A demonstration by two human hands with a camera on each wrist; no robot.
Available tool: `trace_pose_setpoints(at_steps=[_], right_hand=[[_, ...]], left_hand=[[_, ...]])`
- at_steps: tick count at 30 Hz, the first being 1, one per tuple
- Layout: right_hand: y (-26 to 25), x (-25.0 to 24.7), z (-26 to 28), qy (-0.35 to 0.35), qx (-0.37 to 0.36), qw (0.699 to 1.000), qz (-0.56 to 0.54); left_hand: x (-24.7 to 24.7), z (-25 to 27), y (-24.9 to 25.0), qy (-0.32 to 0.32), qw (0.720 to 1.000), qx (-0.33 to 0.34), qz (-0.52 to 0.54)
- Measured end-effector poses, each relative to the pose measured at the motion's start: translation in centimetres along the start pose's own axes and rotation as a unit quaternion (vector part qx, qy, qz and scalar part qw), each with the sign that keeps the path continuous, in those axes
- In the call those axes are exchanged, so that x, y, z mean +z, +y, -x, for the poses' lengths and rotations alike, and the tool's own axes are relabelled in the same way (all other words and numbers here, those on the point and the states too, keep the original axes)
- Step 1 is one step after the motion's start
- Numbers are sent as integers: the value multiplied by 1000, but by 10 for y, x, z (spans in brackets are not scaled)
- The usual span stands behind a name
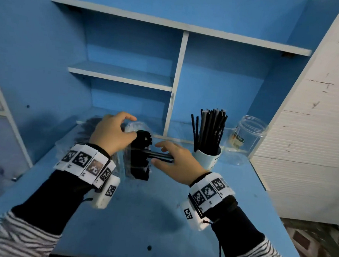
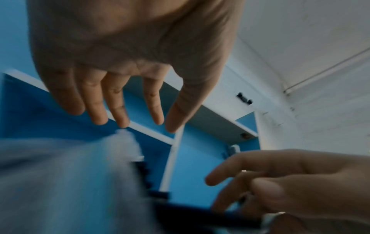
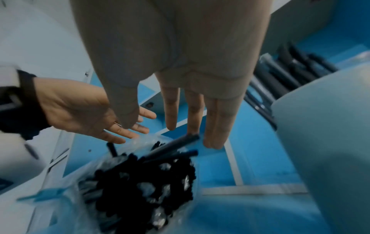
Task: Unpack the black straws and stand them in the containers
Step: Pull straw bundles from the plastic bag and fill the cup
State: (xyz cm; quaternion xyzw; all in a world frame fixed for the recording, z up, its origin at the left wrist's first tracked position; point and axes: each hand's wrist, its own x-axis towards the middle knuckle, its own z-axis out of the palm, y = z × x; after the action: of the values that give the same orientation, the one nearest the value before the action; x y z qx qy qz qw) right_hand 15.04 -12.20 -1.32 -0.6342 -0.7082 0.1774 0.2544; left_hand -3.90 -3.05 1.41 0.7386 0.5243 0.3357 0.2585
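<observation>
A blue table [image 1: 135, 221] fills the lower half of the head view, and behind it, across the upper half, stands one blue shelf unit [image 1: 177, 79] with white-edged boards. At the right edge of the frame runs one white panelled wall [image 1: 313, 137]. At centre frame, on the table, one clear plastic bag [image 1: 135, 156] stands packed with black straws, too many and too tightly bunched to count; in the right wrist view the same bag [image 3: 140, 182] sits at the lower centre with its mouth open and the straw ends showing. Two hands work at it. The left hand [image 1: 112, 134], left of centre, rests over the top of the bag; its fingers are relaxed and only slightly bent, and in the left wrist view they [image 2: 118, 101] hang loose, closed round nothing. The right hand [image 1: 178, 164], just right of the bag, holds a few pulled straws [image 1: 159, 155] lying level between thumb and fingers; the exact count of these is blurred, about two or three. Right of centre stands one pale mug [image 1: 208, 156] with a dense bundle of upright black straws [image 1: 210, 129], again too many to count. Just right of the mug stands one clear plastic jar [image 1: 247, 137], lidless, with a small label low on its side.
</observation>
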Motion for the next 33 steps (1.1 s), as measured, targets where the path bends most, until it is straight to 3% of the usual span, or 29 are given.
trace_pose_setpoints(at_steps=[6,15,23,29,33], right_hand=[[-28,19,-16,-20,-44,998,-34],[-33,27,-41,-55,-47,997,2],[-32,21,-45,-119,-64,990,48],[-21,22,-46,-22,-100,994,-35],[-16,11,-44,1,-70,993,-92]], left_hand=[[-7,3,-19,-57,998,19,-3],[-13,-2,-25,-3,999,7,40],[-13,0,-22,7,998,17,52],[-7,-1,-25,21,997,17,68],[-10,-1,-22,29,997,22,68]])
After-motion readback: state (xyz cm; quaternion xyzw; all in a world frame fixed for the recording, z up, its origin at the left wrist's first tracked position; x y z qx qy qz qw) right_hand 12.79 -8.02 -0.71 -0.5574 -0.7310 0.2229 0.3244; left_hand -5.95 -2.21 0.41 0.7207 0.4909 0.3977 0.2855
